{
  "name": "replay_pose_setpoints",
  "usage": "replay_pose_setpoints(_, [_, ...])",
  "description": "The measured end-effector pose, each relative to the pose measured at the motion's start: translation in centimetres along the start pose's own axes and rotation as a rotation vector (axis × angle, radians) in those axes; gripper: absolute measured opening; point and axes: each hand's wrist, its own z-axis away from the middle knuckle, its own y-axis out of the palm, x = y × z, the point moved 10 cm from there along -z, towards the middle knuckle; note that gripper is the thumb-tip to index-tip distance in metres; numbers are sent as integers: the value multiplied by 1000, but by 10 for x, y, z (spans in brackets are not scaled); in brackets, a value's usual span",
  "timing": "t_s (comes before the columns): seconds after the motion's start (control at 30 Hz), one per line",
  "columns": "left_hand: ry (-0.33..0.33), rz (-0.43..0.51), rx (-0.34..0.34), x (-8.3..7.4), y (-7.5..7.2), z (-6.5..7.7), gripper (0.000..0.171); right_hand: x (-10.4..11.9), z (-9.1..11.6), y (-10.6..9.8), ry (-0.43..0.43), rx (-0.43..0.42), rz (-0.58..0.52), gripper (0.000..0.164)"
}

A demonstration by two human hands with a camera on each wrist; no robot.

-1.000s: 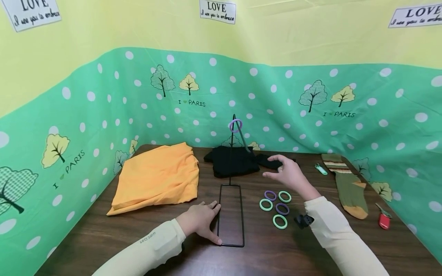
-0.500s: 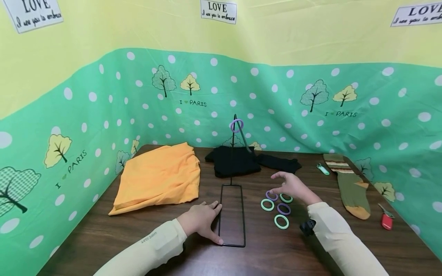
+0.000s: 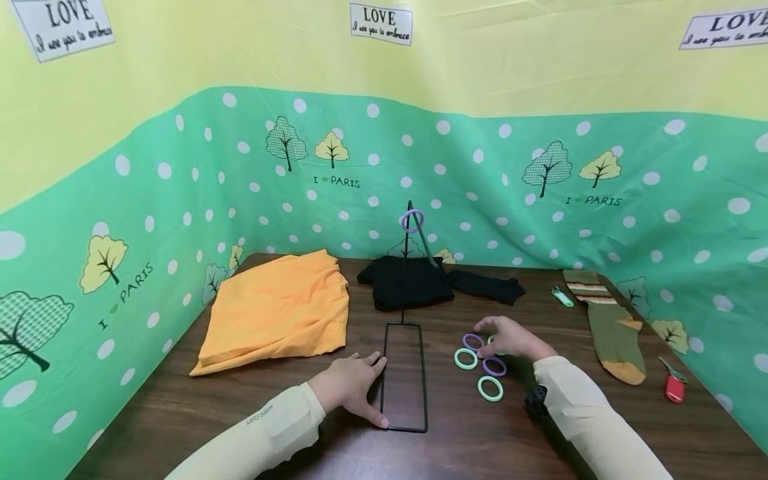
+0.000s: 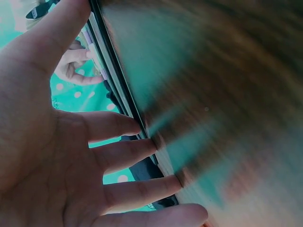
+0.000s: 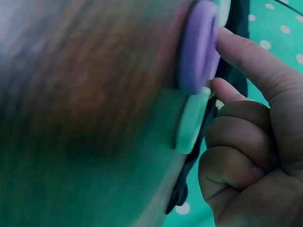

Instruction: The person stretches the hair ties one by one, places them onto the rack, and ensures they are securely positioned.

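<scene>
My left hand [image 3: 351, 383] lies on the table with fingers spread, thumb and fingertips against the black wire base [image 3: 425, 380] of a stand. Near the top of the stand hangs a purple hair tie [image 3: 401, 221]. Beneath my right hand [image 3: 511, 339] is a loose group of hair ties. Thumb and index finger stand apart on either side of a flat-lying purple hair tie [image 3: 465, 339]; the other fingers curl in. Close by are a light green hair tie [image 3: 457, 360] and a second purple hair tie [image 3: 485, 366]. My right hand partly covers another green one.
An orange cloth [image 3: 276, 313] is spread at the left. Black folded fabric [image 3: 411, 283] and a black sock [image 3: 487, 285] lie behind the stand. Toward the right edge are an olive sock [image 3: 612, 333], a green-handled small item [image 3: 563, 297] and a red-handled one [image 3: 675, 389].
My right hand has come down and nearer, from above the black sock to the hair ties. The left hand stays at the wire base. The hair ties keep their places.
</scene>
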Motion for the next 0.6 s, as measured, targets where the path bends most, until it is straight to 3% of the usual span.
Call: replay_pose_setpoints(0.6, [1,0,4,1,0,0,108,1,-4,2,-28,-17,21,30])
